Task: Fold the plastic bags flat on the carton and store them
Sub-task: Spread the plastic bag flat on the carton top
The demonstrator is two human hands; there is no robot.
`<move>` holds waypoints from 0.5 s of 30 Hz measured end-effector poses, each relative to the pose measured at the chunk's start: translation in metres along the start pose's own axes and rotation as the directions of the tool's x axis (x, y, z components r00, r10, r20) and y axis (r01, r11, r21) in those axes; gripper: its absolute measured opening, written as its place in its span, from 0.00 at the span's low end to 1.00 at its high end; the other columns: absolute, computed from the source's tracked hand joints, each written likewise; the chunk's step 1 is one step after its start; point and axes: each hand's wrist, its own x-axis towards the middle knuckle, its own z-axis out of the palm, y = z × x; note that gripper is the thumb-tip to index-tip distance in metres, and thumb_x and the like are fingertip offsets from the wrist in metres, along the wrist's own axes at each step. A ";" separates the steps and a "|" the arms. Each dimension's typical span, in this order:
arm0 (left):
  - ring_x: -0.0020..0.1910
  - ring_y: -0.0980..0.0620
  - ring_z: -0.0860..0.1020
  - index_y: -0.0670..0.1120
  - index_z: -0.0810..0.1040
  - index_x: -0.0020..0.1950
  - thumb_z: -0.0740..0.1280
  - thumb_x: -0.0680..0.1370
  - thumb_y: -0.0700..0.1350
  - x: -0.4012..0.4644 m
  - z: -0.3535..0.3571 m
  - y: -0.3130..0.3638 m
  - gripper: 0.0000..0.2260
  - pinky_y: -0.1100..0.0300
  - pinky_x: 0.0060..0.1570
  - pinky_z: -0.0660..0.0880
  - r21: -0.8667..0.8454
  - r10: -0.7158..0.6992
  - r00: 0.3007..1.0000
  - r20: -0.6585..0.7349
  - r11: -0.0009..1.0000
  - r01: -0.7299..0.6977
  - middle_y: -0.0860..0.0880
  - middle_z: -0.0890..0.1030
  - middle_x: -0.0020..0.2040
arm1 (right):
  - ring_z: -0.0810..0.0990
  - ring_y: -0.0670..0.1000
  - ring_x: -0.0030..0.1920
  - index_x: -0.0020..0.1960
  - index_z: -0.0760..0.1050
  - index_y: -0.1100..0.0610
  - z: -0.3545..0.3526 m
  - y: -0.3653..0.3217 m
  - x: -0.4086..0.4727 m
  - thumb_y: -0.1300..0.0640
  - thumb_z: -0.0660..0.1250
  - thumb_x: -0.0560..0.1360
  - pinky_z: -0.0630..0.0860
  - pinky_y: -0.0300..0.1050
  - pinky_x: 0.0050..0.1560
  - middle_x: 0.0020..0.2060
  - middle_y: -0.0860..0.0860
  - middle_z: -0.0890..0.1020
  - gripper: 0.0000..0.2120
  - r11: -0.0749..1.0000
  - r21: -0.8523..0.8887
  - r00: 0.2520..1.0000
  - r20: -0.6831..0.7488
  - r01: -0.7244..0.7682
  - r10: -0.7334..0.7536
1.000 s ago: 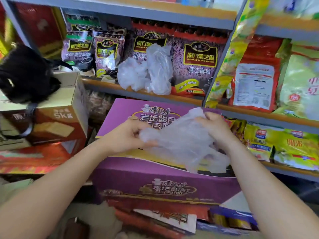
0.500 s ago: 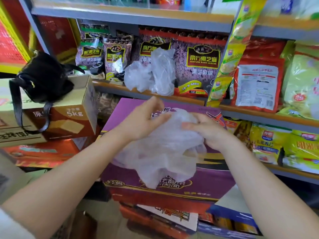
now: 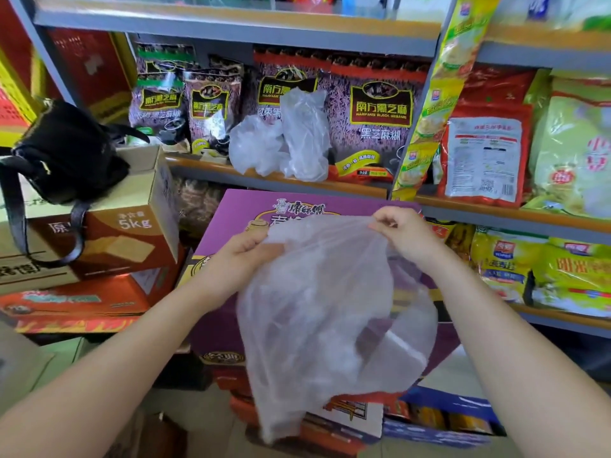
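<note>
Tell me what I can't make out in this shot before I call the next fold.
- Purple carton: head view; most of its top lies behind the held plastic bag, so the free folding area is unclear.
- Left hand and right hand: fingertips are buried in the bag's rim, so each grip is hidden.
- Loose bags on the shelf: bunched together, count unclear.
- Black bag: its strap is cut off at the left edge.

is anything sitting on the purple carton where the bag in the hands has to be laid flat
Nothing visible is. The left hand and right hand hold the clear plastic bag by its top edge, hanging open over the purple carton. The bare part of the carton's top shows no objects; the bag itself hides the rest.
</note>
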 end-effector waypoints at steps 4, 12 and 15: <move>0.52 0.58 0.80 0.52 0.82 0.52 0.62 0.76 0.55 0.004 -0.002 0.007 0.13 0.59 0.60 0.71 -0.229 -0.078 0.988 0.134 0.967 0.108 0.56 0.84 0.47 | 0.79 0.54 0.48 0.47 0.73 0.55 0.022 -0.018 0.005 0.54 0.60 0.79 0.75 0.51 0.50 0.45 0.54 0.81 0.06 0.997 -0.037 0.997 0.030 0.075 -0.074; 0.40 0.55 0.82 0.46 0.80 0.50 0.64 0.76 0.44 0.000 0.001 0.025 0.06 0.61 0.40 0.77 -0.303 0.084 0.996 0.027 0.950 -0.072 0.50 0.84 0.42 | 0.78 0.50 0.46 0.48 0.80 0.59 0.026 -0.032 0.018 0.51 0.69 0.73 0.73 0.47 0.50 0.43 0.53 0.79 0.11 0.994 -0.105 0.994 -0.111 -0.034 0.022; 0.41 0.54 0.81 0.44 0.77 0.52 0.63 0.78 0.40 0.005 -0.002 0.019 0.06 0.60 0.39 0.77 -0.202 0.111 0.957 -0.268 0.965 -0.169 0.50 0.83 0.42 | 0.76 0.52 0.54 0.56 0.76 0.56 0.020 -0.041 -0.002 0.53 0.63 0.77 0.72 0.50 0.59 0.52 0.53 0.76 0.11 0.981 -0.192 0.924 -0.376 -0.007 -0.067</move>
